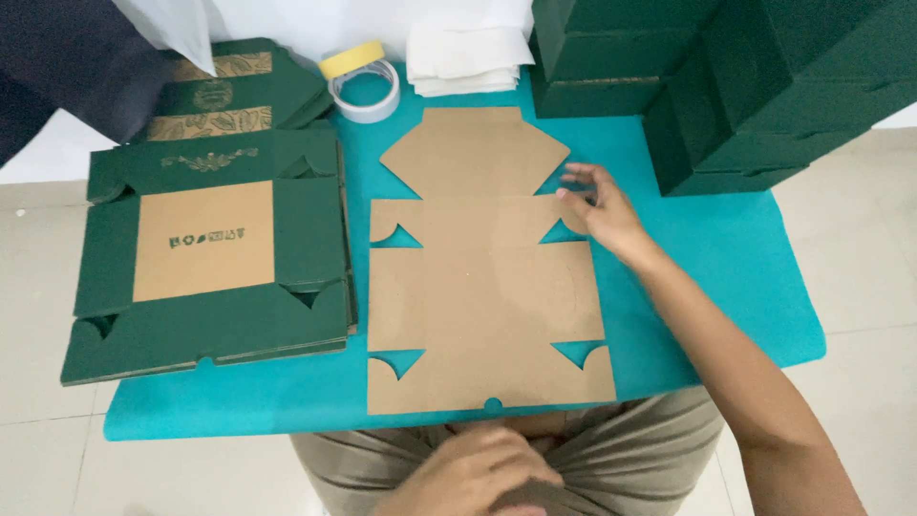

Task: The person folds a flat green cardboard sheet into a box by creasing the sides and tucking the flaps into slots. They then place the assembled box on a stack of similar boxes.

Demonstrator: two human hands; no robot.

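Risk noted first: the flat brown box blank [487, 287] is being touched at one side flap only, so it is judged liable to skew or slide on the teal table cover [726, 277] if pushed there; cause is single-point contact w/ no counter-hold.

Right hand [600, 212] is being held loosely open, fingertips [565, 194] resting on the flap edge, nothing clasped.

Left hand [478, 473] is being kept at the lap, near the blank's closest edge; closure can't be told.

Green printed blanks [215, 258] are lying beyond the blank's far side from the grip; folded green boxes [726, 86] just past the fingertips.
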